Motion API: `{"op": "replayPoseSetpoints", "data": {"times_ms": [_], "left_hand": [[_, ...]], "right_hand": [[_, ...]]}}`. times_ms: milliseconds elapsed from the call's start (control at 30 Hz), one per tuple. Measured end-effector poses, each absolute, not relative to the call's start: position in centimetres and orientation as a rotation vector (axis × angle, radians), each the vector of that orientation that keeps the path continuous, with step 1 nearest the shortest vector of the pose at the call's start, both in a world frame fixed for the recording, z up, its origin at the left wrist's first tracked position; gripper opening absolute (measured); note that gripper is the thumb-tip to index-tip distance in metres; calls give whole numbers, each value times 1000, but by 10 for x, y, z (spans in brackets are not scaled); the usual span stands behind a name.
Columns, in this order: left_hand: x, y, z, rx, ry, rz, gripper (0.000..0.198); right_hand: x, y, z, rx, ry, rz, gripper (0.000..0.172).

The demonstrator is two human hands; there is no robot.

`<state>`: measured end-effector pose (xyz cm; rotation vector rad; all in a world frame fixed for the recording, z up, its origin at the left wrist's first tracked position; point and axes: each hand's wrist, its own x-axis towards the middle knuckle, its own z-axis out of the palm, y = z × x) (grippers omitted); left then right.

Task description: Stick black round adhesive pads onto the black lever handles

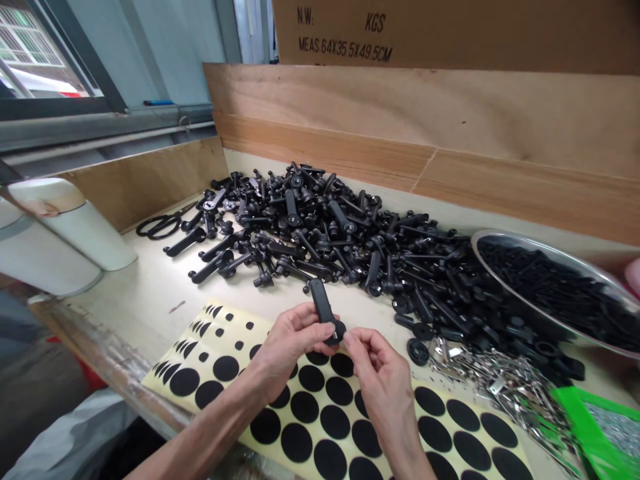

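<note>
My left hand (293, 333) holds a black plastic handle (323, 303) between thumb and fingers. The handle is tilted, its narrow end pointing up and away, its round end toward me. At the edge of that round end, my right hand (383, 380) has thumb and forefinger pinched together; whether something small is between them is hidden. Beneath both hands lies a pale yellow sticker sheet (227, 341) with rows of black round stickers (335, 421) and smaller black ones. Beyond my hands spreads a large pile of similar black handles (340, 217).
A metal bowl (483, 235) of black parts stands at right. Near it are silver metal clips (500, 373) and a green bag (575, 407) of small metal pieces. Black scissors (160, 225) and white cylindrical containers (75, 220) are at left. Wooden boards (350, 100) edge the back.
</note>
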<state>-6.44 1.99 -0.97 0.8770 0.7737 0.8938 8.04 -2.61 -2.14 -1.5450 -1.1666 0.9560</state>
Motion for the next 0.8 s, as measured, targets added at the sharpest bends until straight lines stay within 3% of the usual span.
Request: {"op": "replayPoseSetpoints", "data": {"times_ms": [367, 467, 633, 800], "left_hand": [[-59, 14, -6, 936, 848, 930, 20], [-60, 15, -2, 897, 837, 951, 20], [-60, 17, -4, 841, 733, 947, 16], [-64, 7, -1, 850, 687, 952, 20]], "right_hand": [[85, -29, -39, -1854, -1862, -240, 35], [95, -21, -39, -1787, -1815, -26, 36], [89, -15, -25, -1373, -1343, 896, 22], [73, -23, -17, -1185, -1186, 1223, 26]]}}
